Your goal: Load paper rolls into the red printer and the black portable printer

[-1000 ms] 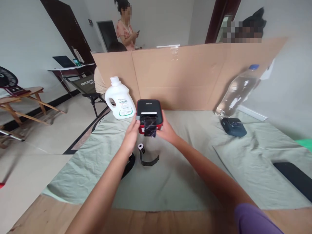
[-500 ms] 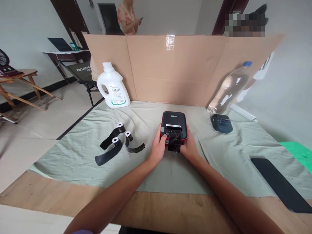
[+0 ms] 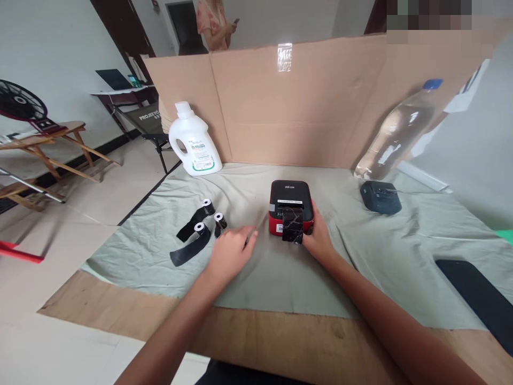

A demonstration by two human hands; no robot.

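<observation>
Right hand [image 3: 318,235] around printer [image 3: 290,191], left hand [image 3: 232,247] loosely open, seemingly empty; "PROJEEYO" on chair [image 3: 141,124], "衣物" on jug [image 3: 195,141]

Gap over cloth [image 3: 336,182] between printer [image 3: 291,194] and dark device [image 3: 379,199]; cardboard [image 3: 296,107] bars far side

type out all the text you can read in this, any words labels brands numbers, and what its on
"PROJEEY" on the folding chair; any further letter at the edge is unclear, and the line beneath is too small.
"衣物" on the white jug; its other print is too blurred.
Unreadable: the pale mark atop the red-and-black device, its white strip and small front sticker.
</observation>
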